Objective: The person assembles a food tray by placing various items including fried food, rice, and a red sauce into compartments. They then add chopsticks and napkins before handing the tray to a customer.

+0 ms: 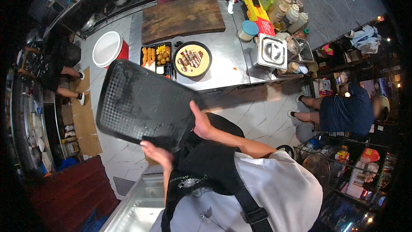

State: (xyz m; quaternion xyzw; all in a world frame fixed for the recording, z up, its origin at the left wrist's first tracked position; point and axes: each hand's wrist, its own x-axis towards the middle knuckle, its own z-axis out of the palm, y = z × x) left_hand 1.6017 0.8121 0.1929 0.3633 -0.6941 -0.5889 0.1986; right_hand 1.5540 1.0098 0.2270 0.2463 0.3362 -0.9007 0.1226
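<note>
A black rectangular tray (146, 103) with a checkered texture is held tilted in front of my body, its far corner reaching toward the steel table. My left hand (158, 154) grips its near edge, partly smeared by motion. On the right edge sits my right hand (201, 123), thumb on top and the other fingers hidden beneath. Just past the tray, a black bowl (192, 59) holds pale yellow food topped with dark, sauce-striped pieces. Left of it is a black compartment box (156, 60) of fried pieces, corn and small round brown items. A small cup (177, 41) stands behind them.
A wooden cutting board (182, 19) lies at the table's back, a white-handled knife (231, 3) to its right. Sauce bottles (292, 13) and a lidded steel container (272, 51) crowd the right. A red-and-white bucket (109, 49) stands left. Other people are around, one seated right (347, 109).
</note>
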